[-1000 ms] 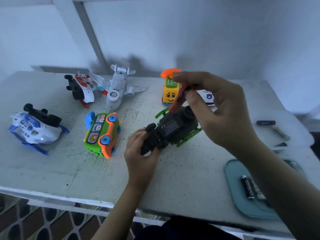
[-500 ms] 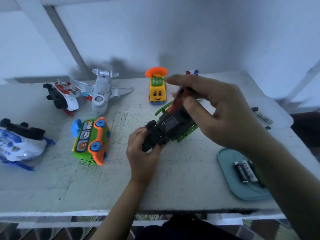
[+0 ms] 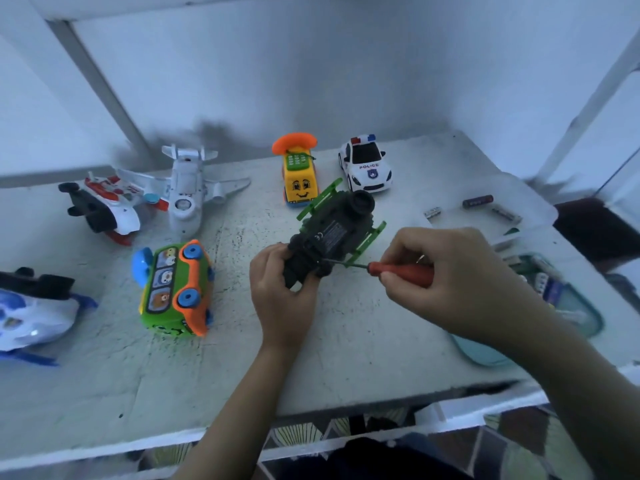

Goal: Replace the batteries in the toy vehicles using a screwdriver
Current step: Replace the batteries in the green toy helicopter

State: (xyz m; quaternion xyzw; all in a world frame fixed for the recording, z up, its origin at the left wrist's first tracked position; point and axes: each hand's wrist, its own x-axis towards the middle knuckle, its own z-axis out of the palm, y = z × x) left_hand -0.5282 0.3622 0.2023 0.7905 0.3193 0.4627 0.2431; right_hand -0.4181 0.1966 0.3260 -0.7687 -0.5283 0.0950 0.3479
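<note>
on the table [image 3: 346, 358], left fingers [image 3: 269, 260] grip the toy [image 3: 332, 230], right fingers [image 3: 407, 244] pinch the screwdriver [image 3: 401, 271].

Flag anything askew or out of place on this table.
The green-and-orange toy bus lies tipped on its side on the white table, blue wheels facing upward. At far right, loose cylindrical batteries lie scattered outside the teal tray.

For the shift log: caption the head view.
Left hand grips an upturned dark toy vehicle while the right hand holds a red screwdriver to its underside.
</note>
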